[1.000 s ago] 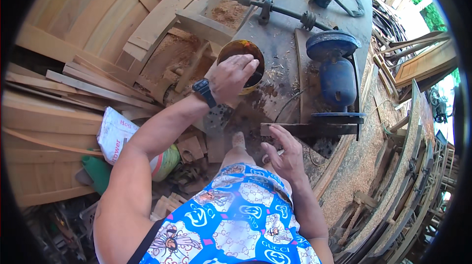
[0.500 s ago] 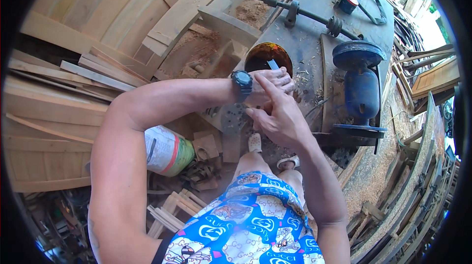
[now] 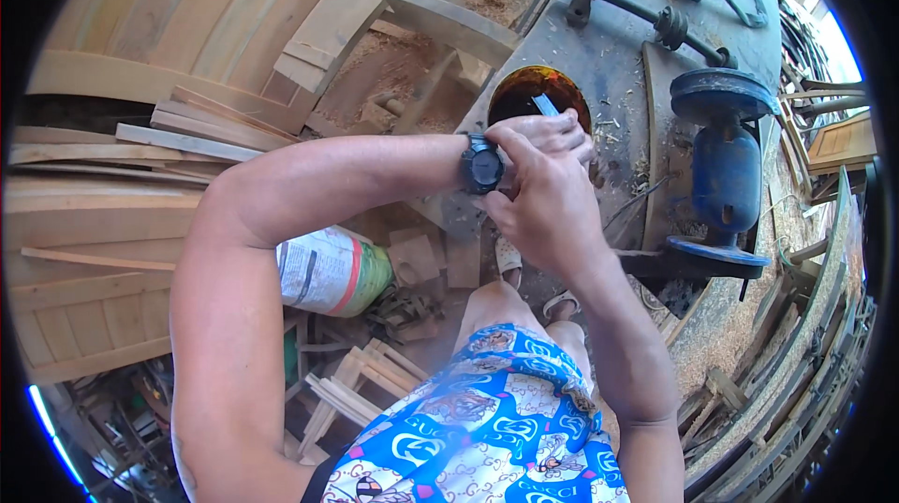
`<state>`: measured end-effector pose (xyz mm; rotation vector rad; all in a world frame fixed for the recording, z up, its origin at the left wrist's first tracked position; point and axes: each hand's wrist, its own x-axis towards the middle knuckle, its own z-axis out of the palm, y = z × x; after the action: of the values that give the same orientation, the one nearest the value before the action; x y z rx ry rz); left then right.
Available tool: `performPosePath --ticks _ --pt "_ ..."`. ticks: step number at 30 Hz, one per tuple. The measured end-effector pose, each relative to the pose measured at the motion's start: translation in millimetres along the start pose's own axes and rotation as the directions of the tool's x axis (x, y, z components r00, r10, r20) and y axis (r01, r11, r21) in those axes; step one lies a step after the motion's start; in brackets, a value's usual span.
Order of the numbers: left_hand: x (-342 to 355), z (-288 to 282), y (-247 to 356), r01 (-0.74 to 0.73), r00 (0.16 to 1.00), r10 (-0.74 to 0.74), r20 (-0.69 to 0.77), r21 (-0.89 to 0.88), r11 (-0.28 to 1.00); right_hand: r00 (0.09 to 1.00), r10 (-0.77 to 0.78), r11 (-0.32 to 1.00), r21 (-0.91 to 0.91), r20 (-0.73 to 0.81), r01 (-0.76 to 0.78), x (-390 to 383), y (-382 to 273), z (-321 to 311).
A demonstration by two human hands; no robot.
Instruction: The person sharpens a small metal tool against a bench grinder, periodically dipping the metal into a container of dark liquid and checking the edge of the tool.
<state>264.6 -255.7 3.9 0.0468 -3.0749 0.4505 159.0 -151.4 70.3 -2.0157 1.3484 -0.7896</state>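
Observation:
A dark digital wristwatch (image 3: 484, 166) sits on my left wrist, its face turned up. My right hand (image 3: 552, 199) reaches over from the right, thumb and index finger pinching the watch by its edges. Beneath it, my left hand (image 3: 538, 131) extends to the right with its back up; the right hand covers much of it and its fingers hardly show. Just beyond the left hand stands a round tin (image 3: 524, 80) with a stained orange-yellow inner wall. A blue-grey strip (image 3: 545, 106) sticks up there, close to the left fingers; whether they hold it is hidden.
A blue motor (image 3: 726, 175) with a pulley and a shaft carrying a drill bit (image 3: 618, 2) stand on the metal bench (image 3: 613, 63). Wooden panels (image 3: 187, 25) and sticks lie left. A white-green sack (image 3: 328, 269) and wood offcuts (image 3: 361, 381) rest below, sawdust (image 3: 721, 325) at right.
My right index finger and thumb have moved from my left hand's back onto the watch. The watch face has turned more upward. The whole view has shifted slightly.

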Motion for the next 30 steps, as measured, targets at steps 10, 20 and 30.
performPosePath --ticks 10,20,30 --pt "-4 2 -13 0.129 0.969 -0.116 -0.219 0.044 0.991 0.947 0.226 0.945 0.287 -0.228 -0.157 -60 6 49" --pt "-11 -1 -4 0.221 0.939 -0.213 -0.269 0.000 0.975 0.994 0.078 0.975 0.216 -0.078 -0.059 -113 20 30" --pt "-15 -3 2 0.219 0.931 -0.230 -0.284 -0.071 0.973 0.992 0.116 0.971 0.215 -0.044 -0.104 -113 25 25"
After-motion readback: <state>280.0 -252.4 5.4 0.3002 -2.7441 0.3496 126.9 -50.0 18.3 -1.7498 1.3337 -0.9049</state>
